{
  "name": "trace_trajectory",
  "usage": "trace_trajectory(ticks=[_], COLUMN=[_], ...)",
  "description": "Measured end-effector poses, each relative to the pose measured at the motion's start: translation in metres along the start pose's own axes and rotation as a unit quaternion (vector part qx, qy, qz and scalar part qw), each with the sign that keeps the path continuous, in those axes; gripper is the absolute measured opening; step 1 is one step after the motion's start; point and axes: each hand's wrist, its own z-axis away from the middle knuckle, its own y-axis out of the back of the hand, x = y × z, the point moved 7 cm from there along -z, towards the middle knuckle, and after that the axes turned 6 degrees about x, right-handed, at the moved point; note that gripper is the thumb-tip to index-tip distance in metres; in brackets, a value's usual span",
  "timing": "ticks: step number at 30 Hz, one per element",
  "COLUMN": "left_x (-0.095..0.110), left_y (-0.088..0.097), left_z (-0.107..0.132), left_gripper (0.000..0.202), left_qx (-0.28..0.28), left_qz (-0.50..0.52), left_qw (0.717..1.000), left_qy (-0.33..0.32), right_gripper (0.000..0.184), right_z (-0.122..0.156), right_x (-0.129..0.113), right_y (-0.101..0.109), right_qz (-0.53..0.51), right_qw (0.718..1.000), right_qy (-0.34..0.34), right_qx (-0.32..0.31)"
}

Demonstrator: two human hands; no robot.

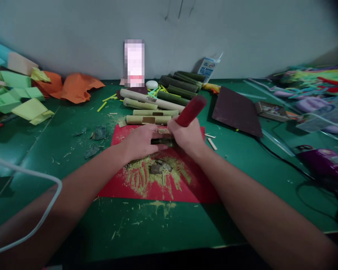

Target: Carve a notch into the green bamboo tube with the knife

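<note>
My left hand [139, 141] is closed round a short dark green bamboo tube [162, 141], which lies low over a red sheet [112, 189]. Thumb and fingers of my right hand [187, 137] wrap a tool with a thick red handle [192, 111], tilted up to the right. Its working end is hidden by the hand, close to the bamboo. On the sheet below lie pale sawdust [139, 178] and dark bamboo scraps [157, 168]. Just beyond my hands rest light bamboo pieces with cut-out slots [149, 120].
Behind stand more dark bamboo tubes [183, 84], a lit phone [134, 62] and a drink carton [207, 68]. Folded papers [19, 90] and orange sheets [76, 88] pile up left. A brown board [236, 110], a purple device [323, 163] and a black cable lie right. A white cable [55, 202] arcs near my left arm.
</note>
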Motion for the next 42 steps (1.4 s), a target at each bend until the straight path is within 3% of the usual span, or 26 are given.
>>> trace_trajectory(ticks=[5, 18, 27, 32, 37, 42], left_x=[0.001, 0.000, -0.004, -0.004, -0.009, -0.004], left_y=[0.000, -0.001, 0.000, 0.001, 0.001, 0.003], left_z=[0.000, 0.000, 0.001, -0.002, -0.003, -0.003], left_gripper=[0.027, 0.039, 0.021, 0.023, 0.027, 0.024], left_qx=[-0.015, -0.017, -0.002, -0.012, -0.021, -0.026], left_qz=[-0.016, -0.030, 0.045, 0.053, 0.039, 0.022], left_qw=[1.000, 0.999, 0.999, 0.999, 0.997, 0.999], left_qy=[0.004, 0.027, 0.017, -0.002, 0.056, 0.035], right_gripper=[0.021, 0.020, 0.025, 0.029, 0.024, 0.022], right_z=[-0.002, -0.004, 0.003, 0.002, 0.001, -0.002], right_x=[0.003, 0.000, -0.003, -0.003, -0.001, 0.002], right_y=[0.007, 0.001, -0.007, -0.005, 0.001, 0.004], right_qz=[-0.023, 0.011, 0.074, 0.041, -0.015, -0.019], right_qw=[0.999, 1.000, 0.997, 0.999, 0.999, 0.999], right_qy=[-0.027, -0.017, 0.010, -0.011, -0.034, -0.023], right_qx=[0.023, 0.007, 0.009, 0.014, 0.022, 0.041])
